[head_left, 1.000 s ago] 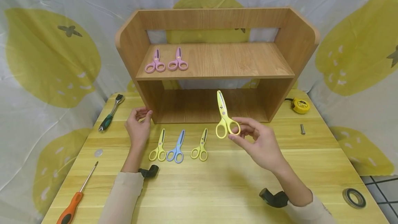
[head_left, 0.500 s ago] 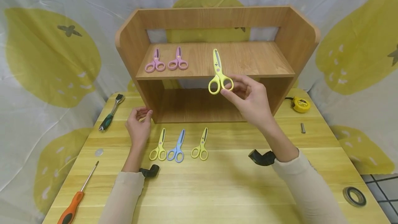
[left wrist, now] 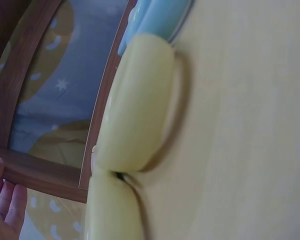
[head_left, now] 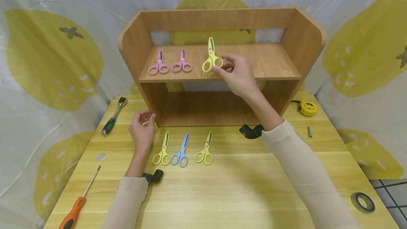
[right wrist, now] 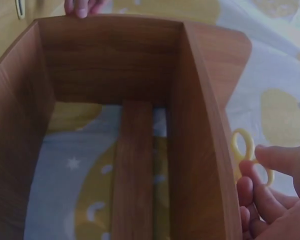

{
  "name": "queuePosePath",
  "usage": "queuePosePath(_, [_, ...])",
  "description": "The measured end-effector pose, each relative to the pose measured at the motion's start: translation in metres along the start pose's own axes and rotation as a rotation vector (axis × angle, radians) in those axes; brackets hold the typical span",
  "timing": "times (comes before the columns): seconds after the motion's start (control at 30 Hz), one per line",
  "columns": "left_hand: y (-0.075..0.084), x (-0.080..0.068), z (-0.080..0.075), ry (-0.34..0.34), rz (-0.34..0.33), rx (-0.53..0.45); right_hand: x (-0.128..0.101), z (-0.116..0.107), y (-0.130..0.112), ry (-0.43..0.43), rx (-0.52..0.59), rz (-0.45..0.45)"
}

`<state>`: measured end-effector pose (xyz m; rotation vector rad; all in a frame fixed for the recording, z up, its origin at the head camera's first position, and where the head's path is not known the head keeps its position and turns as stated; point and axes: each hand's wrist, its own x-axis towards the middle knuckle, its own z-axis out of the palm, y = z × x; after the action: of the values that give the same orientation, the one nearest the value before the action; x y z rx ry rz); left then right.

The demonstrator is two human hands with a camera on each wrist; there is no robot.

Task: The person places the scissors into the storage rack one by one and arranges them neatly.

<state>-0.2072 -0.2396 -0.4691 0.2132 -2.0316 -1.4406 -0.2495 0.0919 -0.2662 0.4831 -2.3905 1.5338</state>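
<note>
Scissors (head_left: pixel 211 53), yellow, pinched by the right hand (head_left: pixel 239 75), have risen within reach of the brown wooden upper shelf (head_left: pixel 267 61). The relaxed left hand (head_left: pixel 142 130) touches the side panel (head_left: pixel 155 98).

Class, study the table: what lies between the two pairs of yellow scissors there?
Blue scissors lie there, as the head view shows, nearer to the left yellow pair than the right yellow pair.
</note>
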Motion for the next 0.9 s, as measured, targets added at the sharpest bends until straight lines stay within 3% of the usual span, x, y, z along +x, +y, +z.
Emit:
queuePosePath(0.27, [-0.001,0.0,0.0,0.012,-0.004,0.013,0.022,0.017,-0.001,-0.067,-0.091,0.068])
queuePosePath(0.53, [-0.001,0.0,0.002,0.004,-0.013,-0.008,0.027,0.022,-0.005,-0.117,-0.19,0.136])
queuePosePath(0.9, [0.009,-0.003,0.004,0.025,-0.032,-0.003,0.028,0.023,-0.006,-0.149,-0.305,0.132])
